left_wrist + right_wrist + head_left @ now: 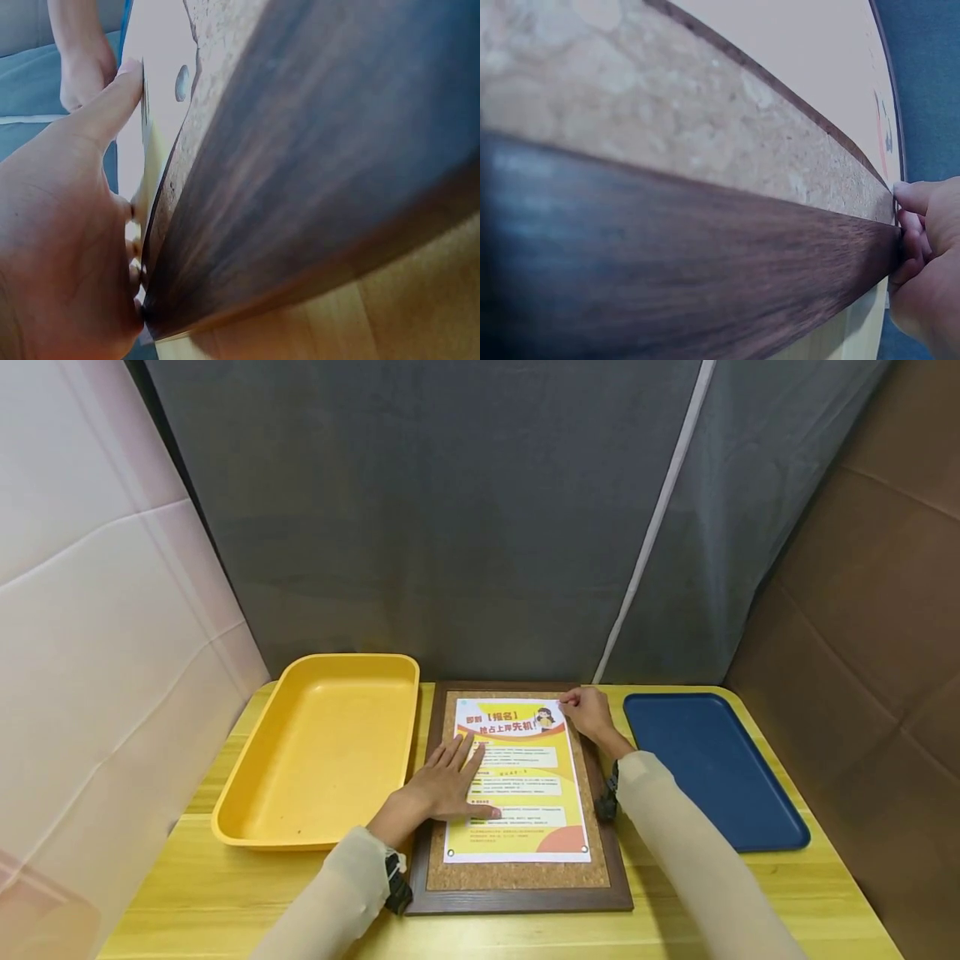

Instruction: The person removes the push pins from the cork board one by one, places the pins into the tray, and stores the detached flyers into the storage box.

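Note:
A yellow and white printed poster lies on a cork board with a dark wooden frame. Small round fasteners show at its two lower corners. My left hand rests flat on the poster's left side, fingers spread; in the left wrist view the thumb reaches along the sheet. At the top right corner my right hand pinches with curled fingers. In the right wrist view its thumb meets the sheet's corner. Whether a small fastener sits between those fingertips is hidden.
A deep yellow tray stands left of the board, and a flat navy tray lies to the right. All rest on a wooden table. A grey curtain hangs behind, with cloth walls on both sides.

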Available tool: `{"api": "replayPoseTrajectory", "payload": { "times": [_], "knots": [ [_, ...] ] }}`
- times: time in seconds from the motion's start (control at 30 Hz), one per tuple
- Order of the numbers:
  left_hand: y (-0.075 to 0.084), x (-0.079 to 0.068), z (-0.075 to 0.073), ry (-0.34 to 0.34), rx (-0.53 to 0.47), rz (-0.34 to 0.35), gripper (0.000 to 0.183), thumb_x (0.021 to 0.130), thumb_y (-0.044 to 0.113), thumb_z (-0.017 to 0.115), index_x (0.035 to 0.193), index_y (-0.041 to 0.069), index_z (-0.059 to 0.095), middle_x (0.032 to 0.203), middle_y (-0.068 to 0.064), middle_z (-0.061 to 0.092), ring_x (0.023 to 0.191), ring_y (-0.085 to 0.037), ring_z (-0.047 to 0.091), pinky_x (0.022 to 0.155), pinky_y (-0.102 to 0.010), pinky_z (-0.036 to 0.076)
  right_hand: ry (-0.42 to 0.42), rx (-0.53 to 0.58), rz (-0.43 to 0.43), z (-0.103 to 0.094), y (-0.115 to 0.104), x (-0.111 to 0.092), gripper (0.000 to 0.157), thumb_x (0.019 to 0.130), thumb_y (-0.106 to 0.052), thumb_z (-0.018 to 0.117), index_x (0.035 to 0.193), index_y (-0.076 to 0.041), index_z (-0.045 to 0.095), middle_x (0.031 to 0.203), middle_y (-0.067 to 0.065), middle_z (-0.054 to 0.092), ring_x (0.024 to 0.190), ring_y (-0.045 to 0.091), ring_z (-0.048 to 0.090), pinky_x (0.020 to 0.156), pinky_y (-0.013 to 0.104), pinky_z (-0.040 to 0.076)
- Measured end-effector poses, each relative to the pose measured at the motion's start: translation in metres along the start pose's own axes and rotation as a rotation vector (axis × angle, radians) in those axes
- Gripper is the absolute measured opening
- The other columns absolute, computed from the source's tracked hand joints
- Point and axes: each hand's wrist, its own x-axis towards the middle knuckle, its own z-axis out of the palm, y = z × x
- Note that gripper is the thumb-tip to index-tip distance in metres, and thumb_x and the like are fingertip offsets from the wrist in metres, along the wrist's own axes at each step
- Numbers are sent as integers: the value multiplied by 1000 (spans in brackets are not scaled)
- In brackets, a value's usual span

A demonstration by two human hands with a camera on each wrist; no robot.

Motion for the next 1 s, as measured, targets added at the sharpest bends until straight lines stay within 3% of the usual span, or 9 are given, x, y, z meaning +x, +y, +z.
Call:
{"api": "replayPoseTrajectory", "payload": {
  "times": [0.27, 1.0],
  "knots": [
    [1, 1, 2, -9, 33, -5, 114, 78, 87, 40, 159, 14, 4, 164, -13, -6, 151, -31, -1, 120, -51, 5, -2, -7, 57, 1, -1, 2, 13, 93, -14, 67, 95, -3, 74, 84, 10, 68, 73, 20, 58, 65, 30, 45],
    [3, 0, -2, -34, 27, -5, 114, 79, 86, 42, 159, 13, 4, 164, -14, -6, 151, -32, -1, 120, -52, 5, -68, -11, 78, -3, -8, 4, 13, 94, -14, 63, 90, -4, 71, 81, 8, 66, 68, 18, 57, 62, 28, 44]
  ]
}}
